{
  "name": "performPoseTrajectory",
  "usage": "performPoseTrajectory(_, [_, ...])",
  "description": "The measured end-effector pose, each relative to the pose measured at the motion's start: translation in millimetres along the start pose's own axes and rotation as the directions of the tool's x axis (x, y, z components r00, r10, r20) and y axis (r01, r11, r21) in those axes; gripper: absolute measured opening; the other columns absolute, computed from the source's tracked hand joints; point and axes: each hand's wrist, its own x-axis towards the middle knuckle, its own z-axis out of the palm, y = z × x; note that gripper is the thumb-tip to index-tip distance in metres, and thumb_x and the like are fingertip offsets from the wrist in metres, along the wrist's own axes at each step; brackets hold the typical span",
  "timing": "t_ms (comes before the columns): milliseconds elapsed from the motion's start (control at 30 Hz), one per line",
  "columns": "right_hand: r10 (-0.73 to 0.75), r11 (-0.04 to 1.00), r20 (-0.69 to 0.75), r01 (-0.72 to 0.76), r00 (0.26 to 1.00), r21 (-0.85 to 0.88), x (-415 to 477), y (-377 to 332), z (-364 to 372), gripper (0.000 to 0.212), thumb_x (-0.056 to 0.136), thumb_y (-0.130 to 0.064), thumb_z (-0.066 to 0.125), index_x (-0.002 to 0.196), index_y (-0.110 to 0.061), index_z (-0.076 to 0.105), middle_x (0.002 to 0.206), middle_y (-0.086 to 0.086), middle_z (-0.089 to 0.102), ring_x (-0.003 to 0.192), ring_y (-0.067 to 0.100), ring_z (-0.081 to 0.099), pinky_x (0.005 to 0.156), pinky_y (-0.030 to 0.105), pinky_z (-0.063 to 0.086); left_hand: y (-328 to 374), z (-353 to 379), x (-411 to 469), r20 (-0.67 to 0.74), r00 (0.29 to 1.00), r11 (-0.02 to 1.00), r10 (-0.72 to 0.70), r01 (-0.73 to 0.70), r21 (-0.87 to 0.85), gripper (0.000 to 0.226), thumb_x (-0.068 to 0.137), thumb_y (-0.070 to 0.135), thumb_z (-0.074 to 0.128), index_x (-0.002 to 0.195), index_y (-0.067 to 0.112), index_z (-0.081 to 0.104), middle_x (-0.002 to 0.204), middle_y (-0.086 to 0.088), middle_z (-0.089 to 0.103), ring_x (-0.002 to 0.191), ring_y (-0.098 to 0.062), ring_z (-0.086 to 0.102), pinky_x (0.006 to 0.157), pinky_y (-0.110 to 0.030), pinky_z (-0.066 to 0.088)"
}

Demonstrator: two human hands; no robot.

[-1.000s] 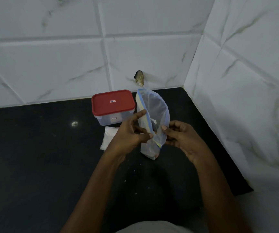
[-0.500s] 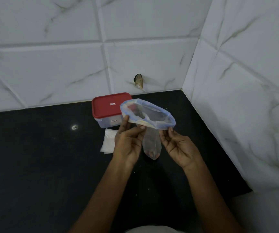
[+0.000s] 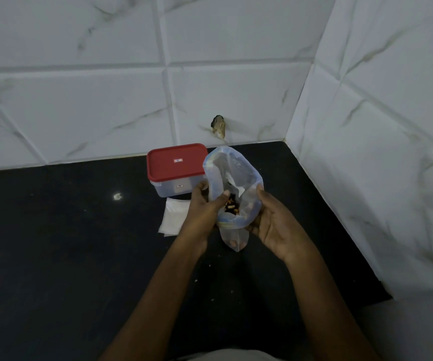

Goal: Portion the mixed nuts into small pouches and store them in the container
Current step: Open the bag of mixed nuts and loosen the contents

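Clear plastic zip bag of mixed nuts [image 3: 232, 178]: mouth spread wide, likely for scooping. Left hand [image 3: 202, 212], right hand [image 3: 275, 225]: fingers [image 3: 261, 190] grasping opposite rims. Red-lidded plastic container [image 3: 176, 162]: far side, closed.

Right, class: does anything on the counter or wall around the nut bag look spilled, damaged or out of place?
Two things. Pale crumbs lie scattered on the black counter near the held bag, probably spill. And the wall tile behind the red-lidded container has a dark, ragged break near its base.
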Motion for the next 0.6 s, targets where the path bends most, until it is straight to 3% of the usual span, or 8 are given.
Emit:
performPoseTrajectory(133, [0.027,1.000,-0.018,-0.027,0.999,0.004,1.5,-0.9,-2.1,0.040,0.094,-0.045,0.051,0.125,-0.022,0.059,0.120,0.013,0.069,0.110,0.027,0.068,0.090,0.042,0.057,2.6,2.0,0.7,-0.048,0.993,0.986,0.104,-0.097,0.134,0.027,0.094,0.025,0.064,0.118,0.027,0.053,0.107,0.009,0.065,0.100,-0.008,0.063,0.079,-0.029,0.054])
performPoseTrajectory(200, [0.011,0.984,-0.097,-0.028,0.995,-0.177,3.9,-6.8,-0.8,0.031,0.097,-0.046,0.050,0.116,-0.025,0.062,0.112,0.008,0.071,0.103,0.024,0.070,0.092,0.045,0.055,4.1,-0.8,5.5,-0.024,0.987,0.951,0.156,-0.144,0.275,0.013,0.096,0.029,0.061,0.108,0.031,0.057,0.103,0.009,0.066,0.098,-0.008,0.064,0.079,-0.028,0.054])
performPoseTrajectory(267, [-0.063,0.917,-0.193,-0.020,0.979,-0.397,9.4,-16.1,1.7,0.034,0.095,-0.046,0.055,0.117,-0.021,0.060,0.107,0.006,0.069,0.097,0.021,0.069,0.081,0.037,0.058,8.6,-5.2,11.7,0.004,0.986,0.890,0.165,-0.151,0.431,0.004,0.098,0.033,0.057,0.102,0.033,0.056,0.098,0.012,0.064,0.097,-0.010,0.063,0.082,-0.032,0.055])
performPoseTrajectory(333, [-0.166,0.850,-0.261,0.004,0.951,-0.527,18.9,-26.0,6.3,0.049,0.090,-0.045,0.064,0.128,-0.016,0.052,0.112,0.004,0.064,0.096,0.018,0.066,0.072,0.032,0.058,15.4,-9.1,20.6,0.005,0.984,0.804,0.180,-0.150,0.576,0.015,0.099,0.040,0.052,0.107,0.028,0.059,0.094,0.012,0.064,0.092,-0.009,0.064,0.079,-0.033,0.055])
performPoseTrajectory(433, [-0.315,0.755,-0.272,0.067,0.909,-0.652,36.3,-39.5,11.2,0.066,0.087,-0.033,0.072,0.142,-0.019,0.037,0.119,-0.002,0.053,0.105,0.017,0.059,0.085,0.038,0.056,29.3,-6.8,40.2,-0.001,0.974,0.660,0.227,-0.154,0.736,0.032,0.099,0.048,0.048,0.102,0.020,0.061,0.092,0.004,0.066,0.084,-0.011,0.064,0.078,-0.035,0.056])
performPoseTrajectory(533, [-0.328,0.544,-0.184,0.027,0.927,-0.838,50.5,-48.1,14.4,0.025,0.095,-0.028,0.061,0.118,-0.018,0.059,0.104,0.001,0.063,0.097,0.018,0.062,0.075,0.030,0.053,38.5,-0.9,58.9,-0.020,0.970,0.619,0.242,-0.139,0.773,0.027,0.100,0.037,0.051,0.104,0.014,0.064,0.094,-0.002,0.067,0.087,-0.017,0.065,0.081,-0.037,0.056])
performPoseTrajectory(600, [-0.318,0.515,-0.140,0.047,0.938,-0.856,51.9,-54.1,14.8,0.014,0.096,-0.023,0.059,0.105,-0.015,0.066,0.098,0.005,0.067,0.095,0.020,0.064,0.077,0.034,0.054,42.0,-1.1,67.3,0.018,0.974,0.613,0.226,-0.156,0.775,0.017,0.097,0.020,0.057,0.105,0.009,0.067,0.096,-0.008,0.071,0.086,-0.018,0.068,0.074,-0.031,0.057])
